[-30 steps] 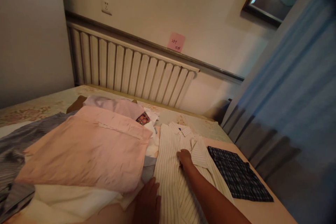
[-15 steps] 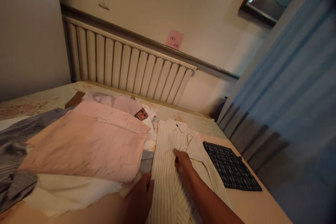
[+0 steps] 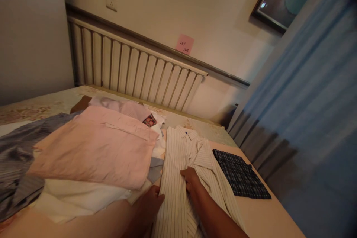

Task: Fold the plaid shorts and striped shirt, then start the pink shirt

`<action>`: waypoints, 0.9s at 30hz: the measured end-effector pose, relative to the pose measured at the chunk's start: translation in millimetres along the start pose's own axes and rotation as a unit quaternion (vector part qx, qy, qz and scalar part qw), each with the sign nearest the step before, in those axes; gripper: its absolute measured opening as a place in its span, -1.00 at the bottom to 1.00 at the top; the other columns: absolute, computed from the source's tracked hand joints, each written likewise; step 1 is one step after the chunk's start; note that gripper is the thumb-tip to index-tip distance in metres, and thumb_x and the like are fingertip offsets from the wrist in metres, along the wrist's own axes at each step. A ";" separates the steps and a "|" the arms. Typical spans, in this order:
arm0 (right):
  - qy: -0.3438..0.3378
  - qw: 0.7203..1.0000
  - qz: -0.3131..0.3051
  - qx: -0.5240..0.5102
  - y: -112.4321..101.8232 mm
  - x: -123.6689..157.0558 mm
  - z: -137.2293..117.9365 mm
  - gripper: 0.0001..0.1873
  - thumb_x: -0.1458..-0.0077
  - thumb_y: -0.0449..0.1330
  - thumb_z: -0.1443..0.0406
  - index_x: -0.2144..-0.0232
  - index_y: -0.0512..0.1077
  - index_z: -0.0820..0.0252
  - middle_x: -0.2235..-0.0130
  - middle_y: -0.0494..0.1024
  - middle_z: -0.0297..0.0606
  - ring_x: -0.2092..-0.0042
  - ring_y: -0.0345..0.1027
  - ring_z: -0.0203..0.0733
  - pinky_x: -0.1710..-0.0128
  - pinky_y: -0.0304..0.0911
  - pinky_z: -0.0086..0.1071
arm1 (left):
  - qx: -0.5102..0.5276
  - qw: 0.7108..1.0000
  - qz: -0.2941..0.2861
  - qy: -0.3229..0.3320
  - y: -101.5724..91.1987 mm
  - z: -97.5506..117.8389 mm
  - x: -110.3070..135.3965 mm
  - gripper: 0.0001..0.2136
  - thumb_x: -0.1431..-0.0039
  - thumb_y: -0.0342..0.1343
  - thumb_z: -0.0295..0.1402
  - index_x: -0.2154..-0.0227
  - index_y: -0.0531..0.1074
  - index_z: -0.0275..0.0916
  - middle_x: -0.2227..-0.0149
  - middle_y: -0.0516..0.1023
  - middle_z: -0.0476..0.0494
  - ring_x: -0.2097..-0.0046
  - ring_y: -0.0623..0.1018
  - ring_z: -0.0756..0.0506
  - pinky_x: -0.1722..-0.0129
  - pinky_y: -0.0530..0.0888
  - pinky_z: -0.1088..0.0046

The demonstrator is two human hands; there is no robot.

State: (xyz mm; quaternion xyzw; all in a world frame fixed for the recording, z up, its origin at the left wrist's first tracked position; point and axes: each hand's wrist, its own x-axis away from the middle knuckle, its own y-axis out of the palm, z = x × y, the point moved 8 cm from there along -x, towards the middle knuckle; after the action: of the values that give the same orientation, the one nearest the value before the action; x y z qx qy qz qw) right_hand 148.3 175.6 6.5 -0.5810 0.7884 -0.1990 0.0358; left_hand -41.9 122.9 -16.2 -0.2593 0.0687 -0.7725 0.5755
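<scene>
You have the striped shirt (image 3: 173, 152) laid out on the bed (image 3: 259, 214) right in front of you, and what counts is how its length runs: straight away from you, with the collar (image 3: 191, 134) at the far end and the near end running out of the bottom of the view. Your two hands therefore sit across that long axis rather than along it, one to the left and one near the middle. Your left hand (image 3: 150, 199) is at the shirt's long left edge, nearer to you, with its thumb side against the striped cloth; that grip looks narrow, but you cannot tell from here whether the edge is pinched or only touched. Your right hand (image 3: 192, 178) reaches a little farther along, over the middle of the shirt, fingertips turned left and resting at the lengthwise line down its front; its fingers are curled close, and again it cannot be told whether any cloth is caught between them. A strip of the shirt lies between the two hands, so the left edge belongs to your left hand and the middle line to your right. The folded sleeve (image 3: 205, 156) lies beyond your right hand, on its far right side. Left of the shirt, just beside it, spreads the pink cloth (image 3: 95, 148); to the right lies the dark checked garment (image 3: 240, 174), folded flat.
</scene>
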 end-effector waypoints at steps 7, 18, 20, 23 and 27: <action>0.054 0.985 -0.054 -0.156 4.0 31.0 2.9 -0.80 0.31 0.19 0.21 0.54 0.31 0.16 0.56 0.47 -0.30 0.44 0.41 -0.13 0.48 0.27 -0.36 | -0.024 1.000 0.000 0.020 1.2 4.2 2.8 -0.85 -0.04 -0.02 -0.45 0.31 0.40 -0.30 0.24 0.59 -0.19 0.19 0.55 -0.12 0.24 0.35 0.43; 0.111 0.970 -0.069 -0.206 -6.0 128.7 31.2 -0.78 0.33 0.25 0.26 0.52 0.36 0.20 0.61 0.38 -0.42 0.60 0.19 -0.36 0.58 0.13 -0.45 | 0.032 0.999 0.006 0.036 5.8 2.3 7.7 -0.87 -0.16 -0.10 -0.39 0.45 0.31 -0.24 0.39 0.49 -0.07 0.29 0.48 -0.07 0.33 0.32 0.48; 0.115 0.976 -0.061 -0.174 -14.3 142.1 39.2 -0.80 0.28 0.23 0.26 0.49 0.37 0.20 0.62 0.33 -0.48 0.64 0.08 -0.42 0.63 0.02 -0.51 | 0.041 0.999 0.007 0.036 6.8 1.1 9.1 -0.86 -0.16 -0.10 -0.37 0.44 0.31 -0.24 0.40 0.48 -0.06 0.31 0.47 -0.06 0.35 0.32 0.48; 0.116 0.985 -0.045 -0.120 -26.3 157.4 46.5 -0.77 0.26 0.21 0.28 0.42 0.41 0.19 0.61 0.29 -0.51 0.60 0.07 -0.43 0.61 0.01 -0.53 | 0.054 0.998 0.005 0.031 8.4 -1.5 9.7 -0.85 -0.16 -0.09 -0.35 0.40 0.34 -0.25 0.38 0.50 -0.08 0.30 0.47 -0.06 0.35 0.32 0.48; 0.120 0.985 -0.067 -0.105 -25.2 177.2 49.3 -0.80 0.23 0.20 0.25 0.44 0.41 0.18 0.58 0.27 -0.49 0.57 0.08 -0.42 0.58 0.03 -0.52 | 0.066 0.998 0.004 0.023 9.4 -4.4 9.3 -0.84 -0.15 -0.08 -0.33 0.38 0.36 -0.27 0.34 0.52 -0.10 0.29 0.48 -0.07 0.34 0.33 0.48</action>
State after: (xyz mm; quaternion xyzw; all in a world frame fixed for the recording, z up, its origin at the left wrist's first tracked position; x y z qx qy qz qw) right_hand 128.1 -8.9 1.2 -0.6050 0.7625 -0.1860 -0.1337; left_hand -37.9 110.3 -20.7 -0.2023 0.0324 -0.7787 0.5930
